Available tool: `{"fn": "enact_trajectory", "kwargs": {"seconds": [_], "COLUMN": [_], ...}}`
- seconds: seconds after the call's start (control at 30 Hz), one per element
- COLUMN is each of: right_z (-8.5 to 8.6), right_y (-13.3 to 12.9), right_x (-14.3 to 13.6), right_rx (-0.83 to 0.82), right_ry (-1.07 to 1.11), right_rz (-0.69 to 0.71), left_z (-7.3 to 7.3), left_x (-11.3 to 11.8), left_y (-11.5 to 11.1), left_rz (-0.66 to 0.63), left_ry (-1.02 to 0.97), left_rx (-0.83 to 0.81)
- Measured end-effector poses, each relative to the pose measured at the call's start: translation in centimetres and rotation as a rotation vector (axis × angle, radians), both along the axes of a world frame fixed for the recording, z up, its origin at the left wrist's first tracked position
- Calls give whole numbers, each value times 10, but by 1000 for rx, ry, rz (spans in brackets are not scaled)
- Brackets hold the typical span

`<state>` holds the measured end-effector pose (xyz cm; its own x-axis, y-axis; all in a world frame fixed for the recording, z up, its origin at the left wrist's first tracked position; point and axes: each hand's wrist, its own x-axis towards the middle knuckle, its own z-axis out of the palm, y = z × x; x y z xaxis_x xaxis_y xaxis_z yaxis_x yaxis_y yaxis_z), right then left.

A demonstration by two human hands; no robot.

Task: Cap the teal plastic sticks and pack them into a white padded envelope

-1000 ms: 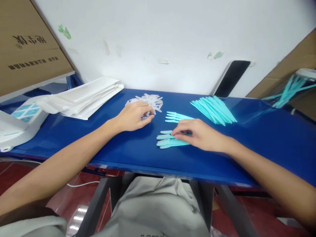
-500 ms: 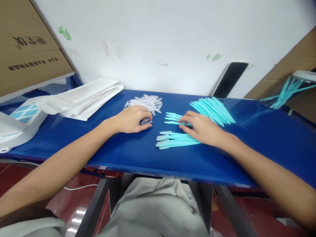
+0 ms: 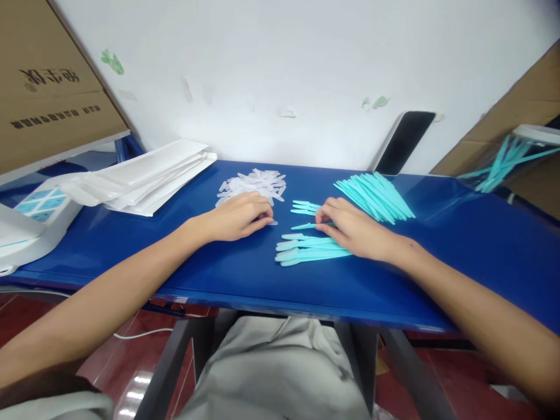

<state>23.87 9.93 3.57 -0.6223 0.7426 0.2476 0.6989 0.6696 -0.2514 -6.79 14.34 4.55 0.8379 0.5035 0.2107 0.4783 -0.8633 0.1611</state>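
Note:
My left hand [image 3: 242, 216] is closed, with a small clear plastic cap [image 3: 273, 222] pinched at its fingertips. Just behind it lies a heap of similar caps [image 3: 258, 182]. My right hand [image 3: 350, 226] pinches a turquoise eyebrow razor [image 3: 303, 226], whose blade end points left toward the cap, with a gap between them. A few uncapped razors [image 3: 305, 205] rest behind the right fingertips. Nearer to me, a group of razors with pale covers over their blade ends [image 3: 301, 252] lies partly under the right hand.
A fanned pile of razors [image 3: 376, 195] lies at the back right, before a phone [image 3: 405, 143] leaning on the wall. White paper sleeves [image 3: 149, 178] and a white device [image 3: 48, 224] are at left. A clear container with razors [image 3: 505, 163] stands at far right.
My right hand has drawn one razor toward me, away from the uncapped ones. My left fingers have closed, and a single cap now sticks out at their tips.

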Motion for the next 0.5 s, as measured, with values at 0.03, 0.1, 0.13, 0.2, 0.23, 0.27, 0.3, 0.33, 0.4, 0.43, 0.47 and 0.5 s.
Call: {"fn": "enact_trajectory", "kwargs": {"seconds": [0.03,0.1,0.13,0.2,0.23,0.27,0.3,0.33,0.4,0.43,0.47,0.5], "right_z": [1,3,4,6,7,8,8,9,9,9,9,10], "right_y": [-1,-2,-3,-5,-5,-6,-6,-6,-6,-6,-6,-6], "right_x": [-2,-5,-6,-8,-8,-8,-8,-7,-7,-7,-7,-7], "right_rx": [25,76,97,114,114,108,97,85,64,58,53,48], "right_ry": [-2,-1,4,22,35,51,70,89,116,122,123,119], "right_rz": [-1,-26,-42,-52,-47,-40,-33,-28,-21,-16,-10,-6], "left_z": [-1,-2,-2,-2,-2,-2,-2,-2,-1,0,0,1], "left_x": [2,4,5,5,5,5,5,5,5,6,6,7], "left_y": [-1,-1,-2,-2,-3,-3,-3,-4,-5,-5,-6,-7], "left_rz": [-3,1,5,15,20,22,21,16,-13,-33,-51,-67], "left_ry": [1,-5,-16,-53,-70,-85,-97,-111,-151,-181,-215,-248], "left_rx": [23,69,87,113,120,125,130,135,148,155,162,166]}}
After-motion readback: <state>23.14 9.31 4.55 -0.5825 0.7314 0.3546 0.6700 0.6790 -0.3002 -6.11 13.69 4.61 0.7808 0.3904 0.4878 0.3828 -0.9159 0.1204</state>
